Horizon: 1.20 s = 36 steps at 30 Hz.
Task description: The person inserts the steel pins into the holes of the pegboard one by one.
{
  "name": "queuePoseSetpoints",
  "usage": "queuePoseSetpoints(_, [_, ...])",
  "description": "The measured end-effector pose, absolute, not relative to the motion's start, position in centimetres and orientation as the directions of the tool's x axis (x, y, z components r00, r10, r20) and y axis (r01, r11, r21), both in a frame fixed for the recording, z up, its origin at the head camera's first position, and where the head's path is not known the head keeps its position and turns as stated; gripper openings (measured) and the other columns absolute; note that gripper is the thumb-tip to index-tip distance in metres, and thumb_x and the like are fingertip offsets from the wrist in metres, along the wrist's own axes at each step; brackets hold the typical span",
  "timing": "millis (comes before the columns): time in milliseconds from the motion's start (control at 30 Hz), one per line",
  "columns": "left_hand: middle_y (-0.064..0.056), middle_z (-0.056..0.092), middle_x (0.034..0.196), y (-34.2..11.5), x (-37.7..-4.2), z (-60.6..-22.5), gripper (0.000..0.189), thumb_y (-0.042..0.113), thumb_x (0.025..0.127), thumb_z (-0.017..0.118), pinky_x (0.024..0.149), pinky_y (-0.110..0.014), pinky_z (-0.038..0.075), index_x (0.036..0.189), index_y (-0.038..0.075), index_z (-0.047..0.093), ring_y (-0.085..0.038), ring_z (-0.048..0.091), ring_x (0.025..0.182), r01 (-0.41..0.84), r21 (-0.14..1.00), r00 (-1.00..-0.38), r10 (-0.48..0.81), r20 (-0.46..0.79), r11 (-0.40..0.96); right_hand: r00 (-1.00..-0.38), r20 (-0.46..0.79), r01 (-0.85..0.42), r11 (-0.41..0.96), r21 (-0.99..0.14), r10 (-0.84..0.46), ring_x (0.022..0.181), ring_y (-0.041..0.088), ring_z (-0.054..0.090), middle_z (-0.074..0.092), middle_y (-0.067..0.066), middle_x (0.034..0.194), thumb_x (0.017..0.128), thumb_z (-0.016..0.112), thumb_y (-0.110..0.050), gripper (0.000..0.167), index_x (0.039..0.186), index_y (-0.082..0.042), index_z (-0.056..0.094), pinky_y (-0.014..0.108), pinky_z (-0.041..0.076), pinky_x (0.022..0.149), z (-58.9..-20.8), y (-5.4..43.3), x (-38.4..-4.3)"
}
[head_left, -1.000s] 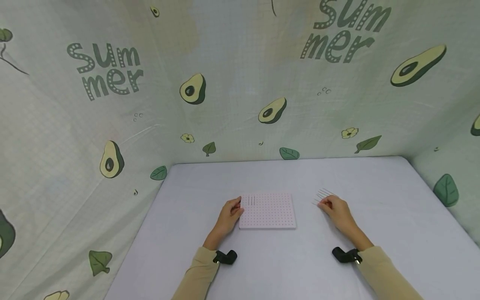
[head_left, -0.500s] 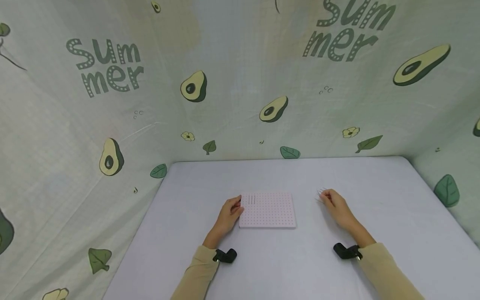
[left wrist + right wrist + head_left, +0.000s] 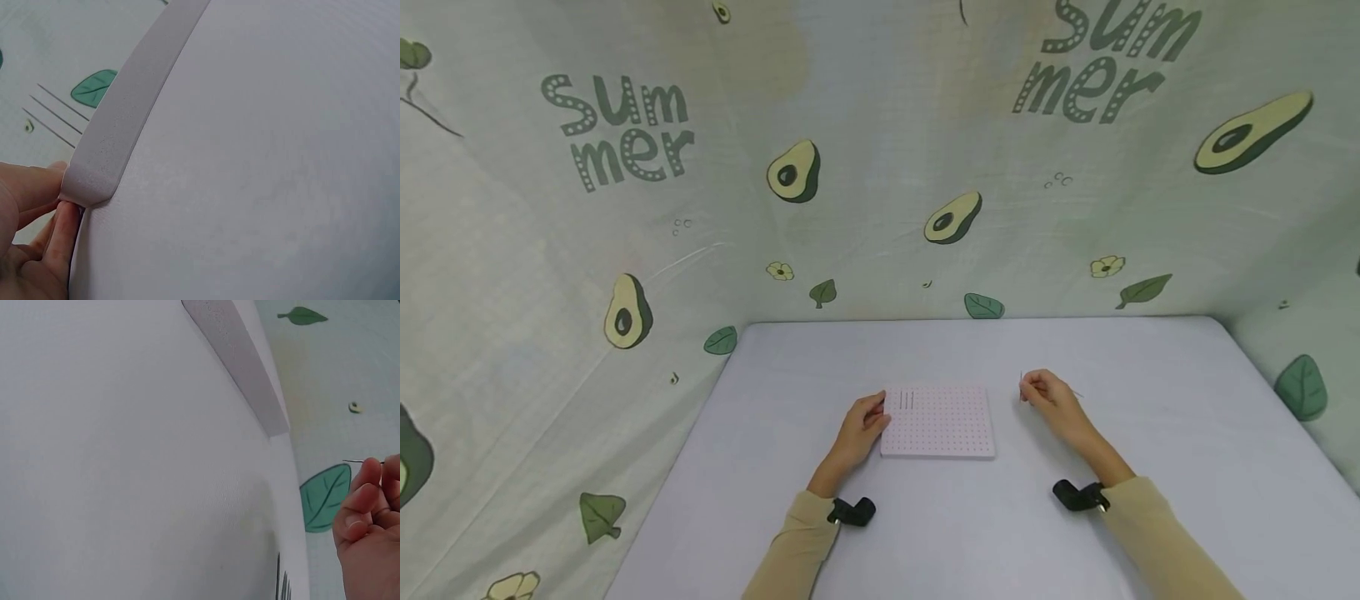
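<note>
A pale pink pegboard (image 3: 947, 427) with rows of small holes lies on the white table. Three thin dark needles (image 3: 906, 401) stand upright in its far left part; the left wrist view shows these needles (image 3: 56, 114) side by side. My left hand (image 3: 854, 435) holds the board's left edge, thumb and fingers at its corner (image 3: 84, 184). To the right of the board, my right hand (image 3: 1058, 408) pinches one needle (image 3: 1021, 377) between thumb and fingertips, held roughly upright. Several loose needles (image 3: 284, 584) lie beneath that hand, mostly hidden by it in the head view.
The white tabletop (image 3: 955, 525) runs back to a hanging cloth (image 3: 865, 108) printed with avocados and leaves. Black wrist cameras (image 3: 853, 512) sit at both sleeve cuffs.
My right hand has left the spread of loose needles and moved slightly left and back, with one needle now upright in its fingertips. My left hand stays on the board.
</note>
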<state>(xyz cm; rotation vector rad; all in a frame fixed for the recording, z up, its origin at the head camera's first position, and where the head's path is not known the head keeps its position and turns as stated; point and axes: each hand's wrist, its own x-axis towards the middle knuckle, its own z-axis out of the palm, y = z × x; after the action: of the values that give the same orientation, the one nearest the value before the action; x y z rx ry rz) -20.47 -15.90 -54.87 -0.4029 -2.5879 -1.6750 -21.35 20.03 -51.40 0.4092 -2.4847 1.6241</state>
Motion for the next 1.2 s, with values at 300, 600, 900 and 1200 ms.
queuePoseSetpoints(300, [-0.035, 0.048, 0.128, -15.2, -18.8, -51.5, 0.044, -0.010, 0.096, 0.055, 0.103, -0.049, 0.046, 0.137, -0.020, 0.042, -0.045, 0.051, 0.115, 0.246, 0.893, -0.961, 0.217, 0.173, 0.378, -0.936, 0.308, -0.349, 0.365, -0.863, -0.168, 0.076, 0.037, 0.060, 0.063, 0.018, 0.082, 0.098, 0.055, 0.007, 0.006, 0.098, 0.013, 0.055, 0.014, 0.048, 0.063, -49.4, 17.2, -21.2])
queuePoseSetpoints(600, [-0.033, 0.048, 0.130, -15.5, -19.6, -52.9, 0.045, -0.007, 0.098, 0.055, 0.103, -0.049, 0.046, 0.139, -0.019, 0.041, -0.044, 0.052, 0.117, 0.250, 0.889, -0.960, 0.220, 0.175, 0.385, -0.919, 0.341, -0.392, 0.357, -0.848, -0.200, 0.075, 0.037, 0.062, 0.064, 0.021, 0.080, 0.094, 0.058, 0.012, 0.005, 0.095, 0.015, 0.055, 0.013, 0.047, 0.061, -49.3, 14.7, -21.9])
queuePoseSetpoints(900, [-0.024, 0.050, 0.130, -16.3, -20.4, -54.6, 0.047, 0.002, 0.099, 0.059, 0.104, -0.038, 0.048, 0.142, -0.010, 0.045, -0.034, 0.052, 0.117, 0.223, 0.897, -0.966, 0.213, 0.149, 0.383, -0.891, 0.363, -0.440, 0.326, -0.837, -0.273, 0.071, 0.019, 0.061, 0.066, 0.010, 0.081, 0.095, 0.061, 0.005, 0.004, 0.094, 0.006, 0.057, 0.017, 0.049, 0.058, -51.2, 12.2, -23.5])
queuePoseSetpoints(1200, [-0.025, 0.050, 0.128, -16.3, -20.4, -54.5, 0.046, 0.002, 0.099, 0.059, 0.103, -0.039, 0.049, 0.142, -0.011, 0.045, -0.035, 0.052, 0.115, 0.250, 0.888, -0.958, 0.231, 0.169, 0.386, -0.876, 0.352, -0.446, 0.276, -0.852, -0.330, 0.076, 0.028, 0.065, 0.067, 0.010, 0.084, 0.095, 0.062, 0.005, 0.004, 0.094, 0.005, 0.058, 0.019, 0.052, 0.062, -51.2, 9.9, -23.8])
